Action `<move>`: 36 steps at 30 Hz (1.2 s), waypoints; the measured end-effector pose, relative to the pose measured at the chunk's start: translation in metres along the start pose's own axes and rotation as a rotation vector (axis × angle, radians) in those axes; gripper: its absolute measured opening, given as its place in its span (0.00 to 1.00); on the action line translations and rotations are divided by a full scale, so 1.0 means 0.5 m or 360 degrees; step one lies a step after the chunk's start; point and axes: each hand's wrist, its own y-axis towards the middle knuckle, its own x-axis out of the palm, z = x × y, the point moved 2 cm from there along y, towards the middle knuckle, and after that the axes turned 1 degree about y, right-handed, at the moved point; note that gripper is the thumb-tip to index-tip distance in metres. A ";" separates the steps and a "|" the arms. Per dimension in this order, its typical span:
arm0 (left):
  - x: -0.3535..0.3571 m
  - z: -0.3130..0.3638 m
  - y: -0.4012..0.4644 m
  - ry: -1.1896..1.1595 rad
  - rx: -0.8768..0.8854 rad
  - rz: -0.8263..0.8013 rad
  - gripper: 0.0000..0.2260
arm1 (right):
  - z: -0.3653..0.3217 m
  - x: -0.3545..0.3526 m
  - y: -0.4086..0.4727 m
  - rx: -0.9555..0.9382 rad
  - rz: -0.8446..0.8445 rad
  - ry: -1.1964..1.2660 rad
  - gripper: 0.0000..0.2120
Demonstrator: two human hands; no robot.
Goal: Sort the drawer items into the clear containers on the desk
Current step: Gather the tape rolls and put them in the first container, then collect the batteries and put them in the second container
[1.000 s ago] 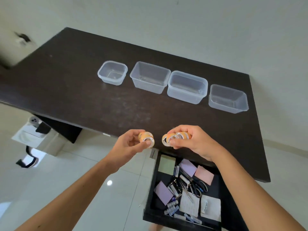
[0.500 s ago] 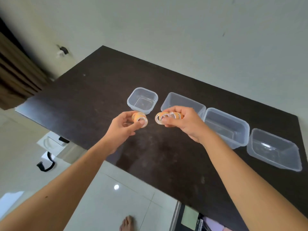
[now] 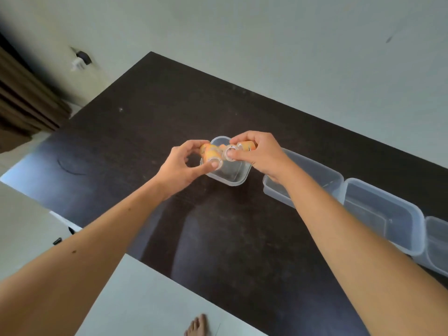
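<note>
My left hand (image 3: 180,166) pinches a small stack of orange tape rolls (image 3: 210,154) just above the small clear square container (image 3: 232,175) at the left end of the row. My right hand (image 3: 257,154) grips more orange tape rolls (image 3: 244,146) over the same container, its fingers close to those of the left hand. The container's floor looks bare beneath them. Three larger clear containers continue the row to the right: one (image 3: 312,170) partly behind my right forearm, another (image 3: 378,212), and a last one (image 3: 438,246) cut off by the frame edge. The drawer is out of view.
The dark desk (image 3: 150,122) stretches left and back to a pale wall. A brown curtain (image 3: 21,105) hangs at the far left. A wall socket with a plug (image 3: 81,59) sits behind the desk's corner. My bare foot (image 3: 197,326) stands on the tiled floor below.
Both hands have carried the tape rolls forward from the desk's front edge above the drawer to the small container. The view has swung up and left, so the drawer has dropped out of sight.
</note>
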 end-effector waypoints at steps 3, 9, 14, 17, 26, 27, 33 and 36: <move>0.000 -0.012 0.013 0.0002 0.0032 -0.0029 0.28 | 0.017 0.007 0.015 0.0007 0.0013 -0.0007 0.15; 0.000 -0.012 0.018 -0.0115 0.0053 -0.0043 0.27 | 0.021 0.011 0.023 -0.0053 0.0001 0.0148 0.16; -0.005 -0.007 0.016 -0.0202 0.0057 0.0029 0.25 | 0.009 0.013 0.013 -0.0108 0.0009 0.0174 0.17; -0.009 -0.002 0.005 -0.0244 0.0065 0.0072 0.25 | 0.001 0.008 -0.005 -0.0133 0.0015 0.0196 0.17; 0.008 0.035 -0.086 -0.0387 0.0133 0.0161 0.24 | -0.017 -0.034 -0.136 -0.0188 0.0060 0.0231 0.16; 0.018 0.041 -0.105 -0.0399 0.0142 0.0153 0.24 | -0.014 -0.038 -0.161 -0.0196 0.0064 0.0249 0.16; 0.103 0.073 -0.253 -0.0462 0.0142 0.0046 0.25 | 0.044 -0.079 -0.359 -0.0153 0.0097 0.0282 0.15; 0.169 0.086 -0.343 -0.0454 0.0120 -0.0017 0.25 | 0.099 -0.102 -0.473 -0.0086 0.0068 0.0319 0.16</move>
